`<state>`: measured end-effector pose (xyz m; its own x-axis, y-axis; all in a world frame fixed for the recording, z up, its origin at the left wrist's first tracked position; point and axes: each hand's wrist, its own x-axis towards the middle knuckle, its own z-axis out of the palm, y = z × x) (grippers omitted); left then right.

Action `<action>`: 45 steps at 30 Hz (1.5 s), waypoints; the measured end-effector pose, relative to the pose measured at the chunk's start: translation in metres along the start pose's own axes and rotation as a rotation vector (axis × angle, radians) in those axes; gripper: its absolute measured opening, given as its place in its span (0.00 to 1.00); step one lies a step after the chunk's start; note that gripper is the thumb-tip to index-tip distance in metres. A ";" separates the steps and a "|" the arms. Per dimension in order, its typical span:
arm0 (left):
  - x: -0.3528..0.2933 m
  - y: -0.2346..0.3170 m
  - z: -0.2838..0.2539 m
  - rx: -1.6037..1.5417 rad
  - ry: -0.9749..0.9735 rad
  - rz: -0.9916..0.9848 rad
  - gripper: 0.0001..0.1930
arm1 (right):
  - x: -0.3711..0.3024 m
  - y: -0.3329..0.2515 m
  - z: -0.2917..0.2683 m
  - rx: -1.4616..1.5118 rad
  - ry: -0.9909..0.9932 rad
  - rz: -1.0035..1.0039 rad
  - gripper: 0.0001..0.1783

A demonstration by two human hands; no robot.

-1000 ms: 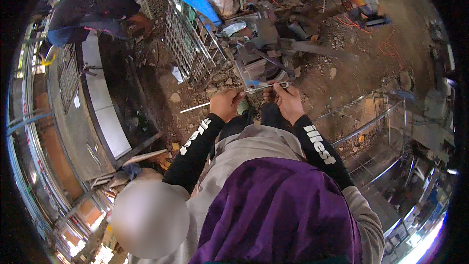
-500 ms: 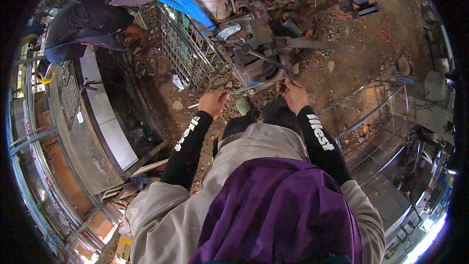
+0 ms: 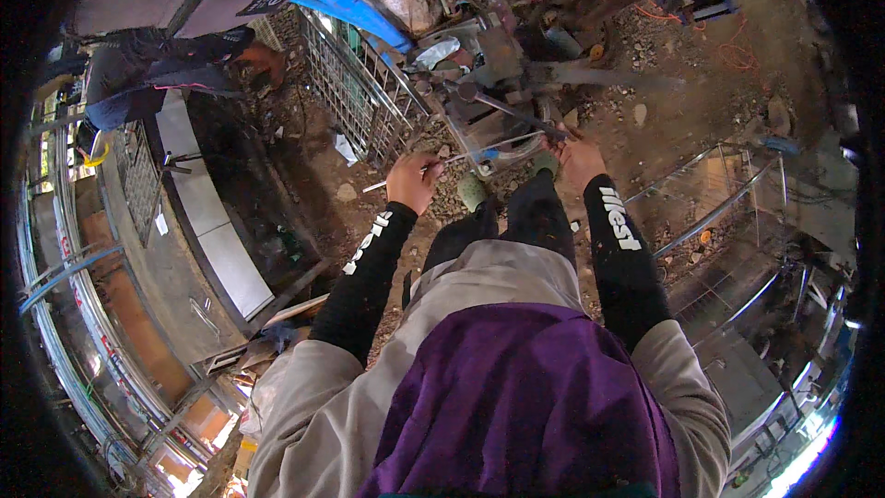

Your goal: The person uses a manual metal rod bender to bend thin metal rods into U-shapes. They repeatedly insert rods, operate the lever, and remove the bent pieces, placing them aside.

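Observation:
A thin metal rod (image 3: 498,146) runs from my left hand (image 3: 412,182) across the front of a low, dirty metal bench tool (image 3: 479,124). The fingers of that hand are wrapped round the rod, and a short end sticks out on its left side. My right hand (image 3: 581,161) is closed on the lower end of a dark lever (image 3: 507,109) that slopes across the tool. Whether the rod's right end touches the right hand is hidden. My feet, in greenish footwear (image 3: 471,192), are just below the tool.
A metal grille (image 3: 355,83) leans left of the tool beside a blue sheet (image 3: 355,11). Further left, a person (image 3: 138,83) bends by a long bench with pale tiles (image 3: 221,249). A wire-and-tube frame (image 3: 724,203) stands to my right. An orange cord (image 3: 737,51) lies on the ground.
My right hand has shifted slightly right and up, from the rod's end to the end of the lever. My left hand has moved slightly right, still holding the rod.

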<state>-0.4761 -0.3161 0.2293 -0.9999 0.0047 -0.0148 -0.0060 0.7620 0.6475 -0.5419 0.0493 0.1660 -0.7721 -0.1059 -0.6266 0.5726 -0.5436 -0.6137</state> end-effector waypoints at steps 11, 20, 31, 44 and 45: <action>0.027 -0.018 0.002 -0.003 0.068 -0.039 0.06 | 0.024 -0.053 0.069 -0.342 -0.040 0.004 0.17; 0.034 -0.020 0.003 -0.128 0.090 -0.086 0.07 | 0.041 -0.065 0.080 -0.520 -0.123 -0.085 0.18; -0.007 -0.030 -0.001 -0.063 -0.001 -0.165 0.07 | 0.031 -0.069 0.063 -0.706 -0.023 -0.060 0.17; -0.068 0.017 0.040 -1.264 -0.171 -0.630 0.11 | -0.110 0.066 0.087 -1.090 -0.431 -0.240 0.27; -0.058 0.030 0.050 -1.415 -0.167 -0.597 0.11 | -0.113 0.076 0.106 -1.081 -0.401 -0.300 0.27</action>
<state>-0.4174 -0.2615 0.2116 -0.8347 0.0759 -0.5455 -0.4954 -0.5359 0.6836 -0.4402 -0.0682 0.2414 -0.8359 -0.4519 -0.3115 0.1409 0.3718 -0.9175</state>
